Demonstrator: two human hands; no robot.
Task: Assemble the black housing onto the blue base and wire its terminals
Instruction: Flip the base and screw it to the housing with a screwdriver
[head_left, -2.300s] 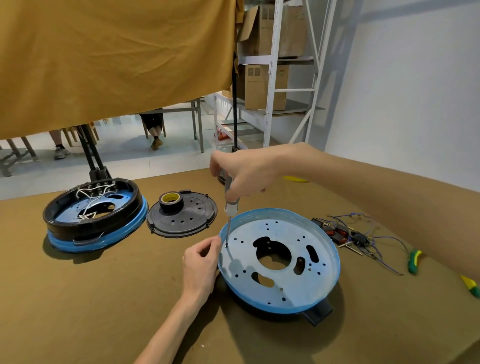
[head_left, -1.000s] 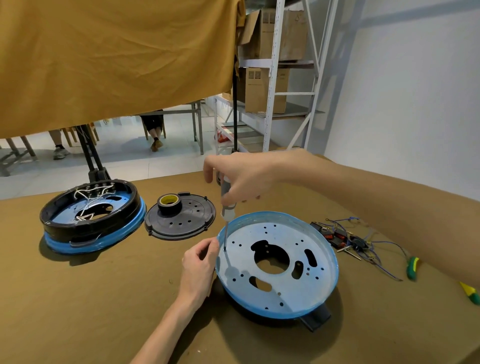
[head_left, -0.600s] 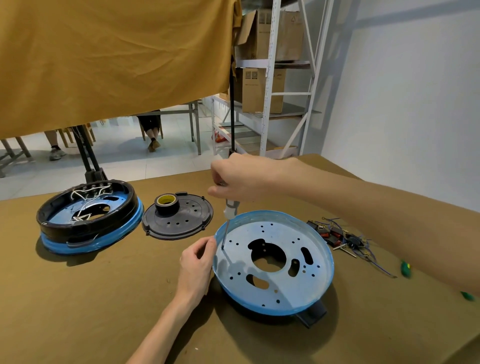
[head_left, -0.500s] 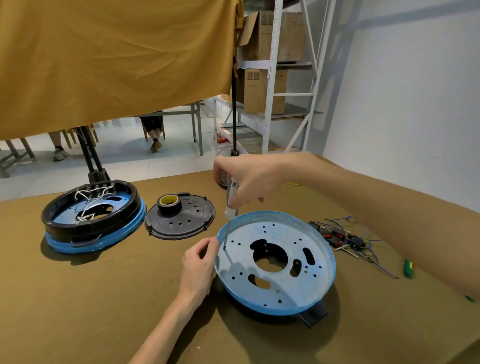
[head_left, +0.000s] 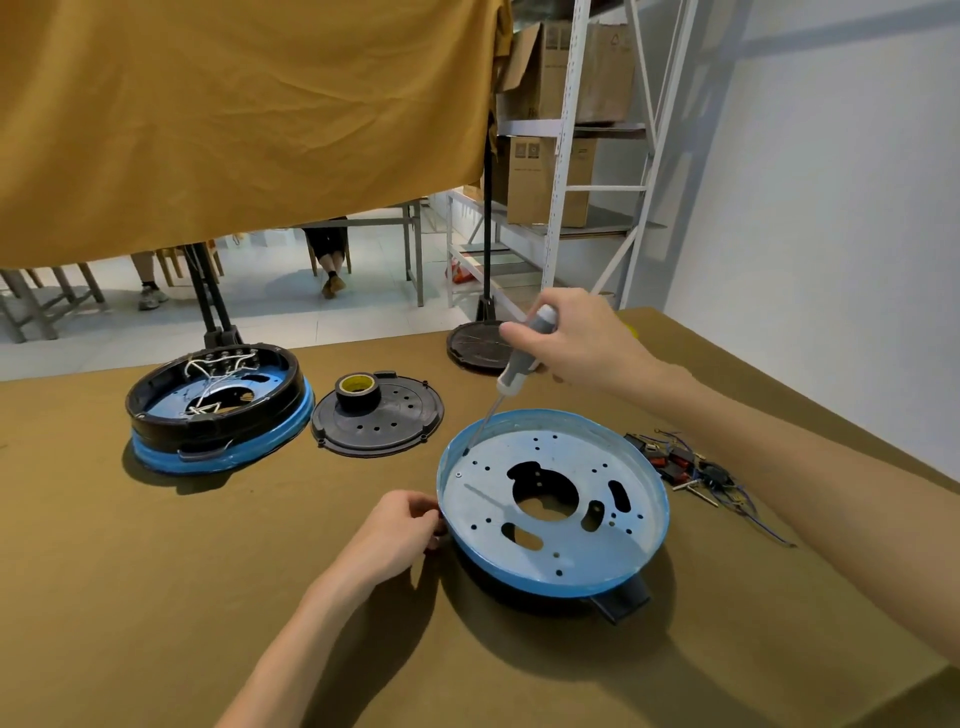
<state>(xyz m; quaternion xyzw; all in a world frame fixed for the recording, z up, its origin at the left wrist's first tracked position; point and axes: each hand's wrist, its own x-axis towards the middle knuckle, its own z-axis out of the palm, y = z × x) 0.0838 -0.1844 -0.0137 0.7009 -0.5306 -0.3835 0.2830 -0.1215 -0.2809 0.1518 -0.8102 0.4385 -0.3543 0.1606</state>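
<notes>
Gripping the screwdriver (head_left: 519, 358) by its grey handle, the right hand (head_left: 576, 340) leans it so the thin shaft runs down to the far-left inner edge of the blue base (head_left: 553, 564), where the tip seems to sit at or near a hole. The left hand (head_left: 395, 535) pinches the near-left rim of that base with curled fingers and steadies it on the brown table (head_left: 156, 597).

From the head view, the base lies bottom-up in front of the person, with the black housing (head_left: 621, 603) under it; only a dark edge and a tab show at the near right. The pan looks like thin stamped sheet metal, so it is probably light, stiff and apt to slide or spin on the table. The raised rim is the natural hold, and the edges of the cut-outs may be sharp.

A finished unit (head_left: 218, 410) with white wires stands to the far left, a black disc (head_left: 379, 415) carrying a roll of tape (head_left: 356, 389) lies beside it, and a bundle of wired switches (head_left: 685, 467) lies to the right.

No readable brand or writing appears on the parts; the marks on the cardboard boxes (head_left: 550, 176) on the shelf are too small to read.
</notes>
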